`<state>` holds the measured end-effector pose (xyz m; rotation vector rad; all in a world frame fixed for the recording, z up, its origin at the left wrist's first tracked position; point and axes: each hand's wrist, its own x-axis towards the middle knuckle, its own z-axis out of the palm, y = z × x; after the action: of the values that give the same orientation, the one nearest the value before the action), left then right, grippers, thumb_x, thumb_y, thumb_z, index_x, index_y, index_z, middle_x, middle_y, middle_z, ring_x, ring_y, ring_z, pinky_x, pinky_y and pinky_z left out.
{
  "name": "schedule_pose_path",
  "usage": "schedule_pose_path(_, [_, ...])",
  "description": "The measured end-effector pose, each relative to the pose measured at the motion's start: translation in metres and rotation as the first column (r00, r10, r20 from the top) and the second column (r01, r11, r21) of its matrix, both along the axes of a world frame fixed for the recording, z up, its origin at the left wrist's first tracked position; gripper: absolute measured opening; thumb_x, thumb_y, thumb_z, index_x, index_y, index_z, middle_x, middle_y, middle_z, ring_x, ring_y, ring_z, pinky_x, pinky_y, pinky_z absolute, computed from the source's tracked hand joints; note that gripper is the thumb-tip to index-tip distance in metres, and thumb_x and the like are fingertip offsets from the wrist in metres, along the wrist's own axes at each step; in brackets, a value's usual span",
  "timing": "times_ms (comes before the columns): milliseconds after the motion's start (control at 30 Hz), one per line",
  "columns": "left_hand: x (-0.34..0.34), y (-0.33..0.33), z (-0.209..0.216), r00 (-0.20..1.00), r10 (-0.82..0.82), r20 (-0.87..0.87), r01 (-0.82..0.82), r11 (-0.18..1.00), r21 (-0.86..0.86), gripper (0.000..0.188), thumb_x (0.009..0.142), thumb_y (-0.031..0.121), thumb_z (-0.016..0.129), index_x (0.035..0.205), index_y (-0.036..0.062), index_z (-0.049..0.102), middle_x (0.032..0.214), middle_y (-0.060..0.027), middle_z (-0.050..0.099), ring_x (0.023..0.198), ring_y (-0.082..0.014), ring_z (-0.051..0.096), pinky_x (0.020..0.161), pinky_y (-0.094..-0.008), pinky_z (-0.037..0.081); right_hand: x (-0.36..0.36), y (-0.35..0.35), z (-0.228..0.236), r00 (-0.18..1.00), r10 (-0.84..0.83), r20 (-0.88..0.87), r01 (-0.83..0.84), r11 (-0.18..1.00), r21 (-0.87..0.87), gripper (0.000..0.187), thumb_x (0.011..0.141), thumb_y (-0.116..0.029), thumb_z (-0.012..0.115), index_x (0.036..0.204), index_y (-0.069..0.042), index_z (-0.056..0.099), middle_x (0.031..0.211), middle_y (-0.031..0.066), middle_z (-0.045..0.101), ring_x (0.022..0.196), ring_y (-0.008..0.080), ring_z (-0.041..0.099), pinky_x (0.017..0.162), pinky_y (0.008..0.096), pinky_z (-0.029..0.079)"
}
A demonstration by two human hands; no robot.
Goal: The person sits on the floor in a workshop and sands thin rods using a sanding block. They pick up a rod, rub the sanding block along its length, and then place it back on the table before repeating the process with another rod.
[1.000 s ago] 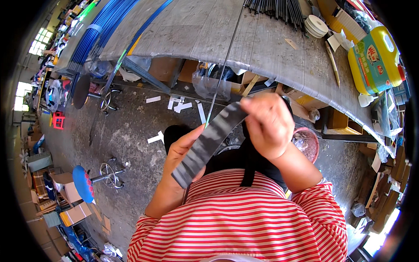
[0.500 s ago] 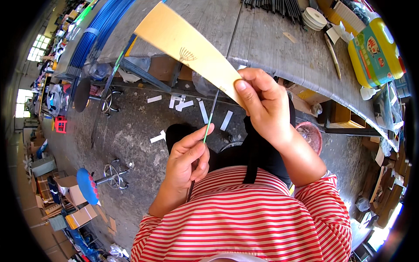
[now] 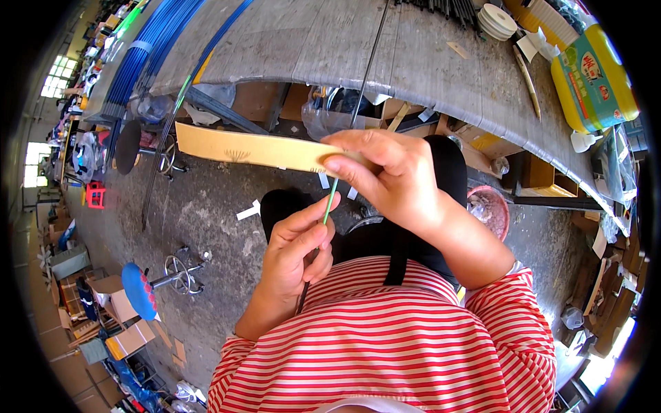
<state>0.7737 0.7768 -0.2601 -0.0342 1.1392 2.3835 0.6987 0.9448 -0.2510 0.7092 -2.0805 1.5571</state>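
Holding both workpieces clear of the lap, the two hands stand close together in front of the striped shirt. The right hand (image 3: 399,172) pinches one end of the tan strip (image 3: 256,150) between thumb and fingers. From this grip the strip extends to the person's left, its long axis roughly crosswise and its free end slightly higher in the view. A dark line marking appears on the visible face; the strip end inside the right-hand grip is hidden.

The left hand (image 3: 296,241) pinches the slender dark rod (image 3: 368,71) at its green section (image 3: 331,199), thumb against forefinger, remaining fingers curled. The long axis of the rod runs away from the person, up past the edge of the bench (image 3: 420,58), with a short length below the hand.

Governing relation: strip and rod cross at a steep angle just beside the right fingertips, the strip passing over the rod on the camera side. Contact at this crossing cannot be confirmed. The right hand is nearer to the crossing; the left fingertips lie just below it, along the rod, apart from the strip.
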Motion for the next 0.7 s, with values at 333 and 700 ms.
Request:
schedule_pose_path(333, [0.001,0.001,-0.001,1.000,0.014,0.006,-0.014,1.000,-0.020,0.038,0.087,0.007,0.044,0.125,0.0045,0.043,0.069,-0.0026,0.043,0.031,-0.0037,0.027,0.027,-0.0180,0.025,-0.006,0.002,-0.001,0.998,-0.046,-0.046,0.045,0.999,-0.014,0.018,0.072,-0.011,0.068,0.086,-0.001,0.063,0.071,0.0111,0.062,0.056,0.0213,0.060,0.051,0.0276,0.048])
schedule_pose_path(700, [0.000,0.003,0.002,0.998,0.039,0.048,-0.040,0.999,0.029,0.037,0.086,0.003,0.046,0.123,0.0029,0.046,0.068,-0.0025,0.047,0.033,-0.0046,0.031,0.031,-0.0182,0.027,-0.010,0.005,0.000,0.996,-0.070,-0.054,0.072,0.997,0.028,0.018,0.071,-0.011,0.068,0.086,-0.003,0.064,0.066,0.0099,0.060,0.054,0.0222,0.058,0.048,0.0288,0.046])
